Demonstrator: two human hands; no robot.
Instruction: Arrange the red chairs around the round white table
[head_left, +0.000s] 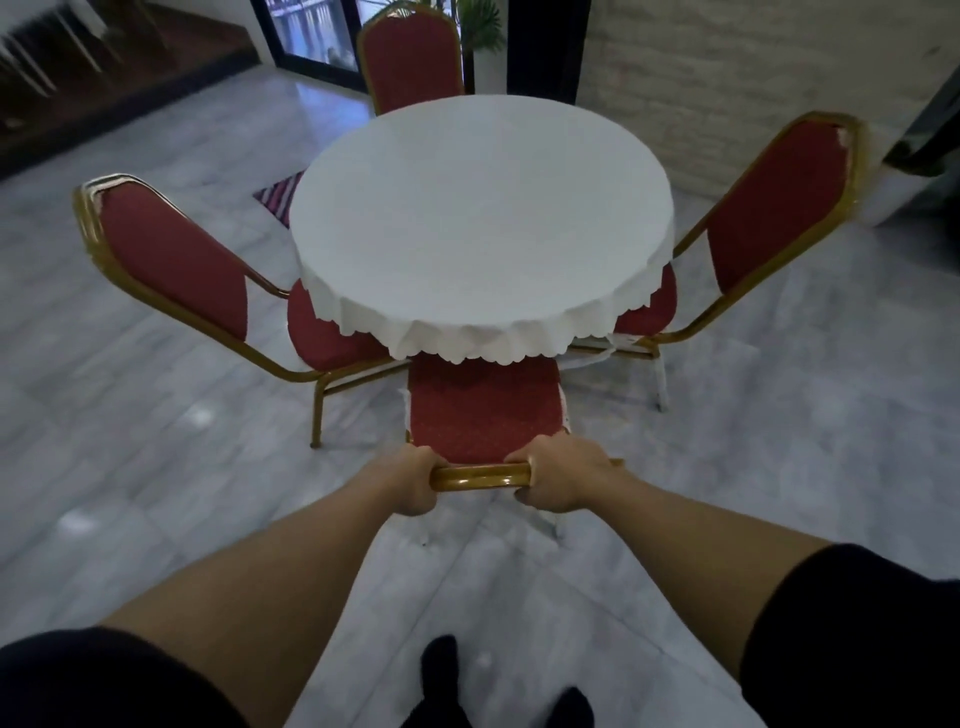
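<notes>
A round table (480, 208) with a white scalloped cloth stands in the middle of the room. Right below me is the near red chair (483, 410), its seat partly tucked under the cloth. My left hand (413, 483) and my right hand (558, 480) both grip the gold top rail of its backrest. A left red chair (171, 260) and a right red chair (774, 208) flank the table, seats pushed under the cloth. A far red chair (410, 57) stands behind the table, facing me.
The floor (156, 467) is pale grey marble tile. A striped mat (283, 195) lies left of the table. A potted plant (480, 26) and a dark glass door (311, 36) are at the back. A white brick wall (727, 78) runs along the right.
</notes>
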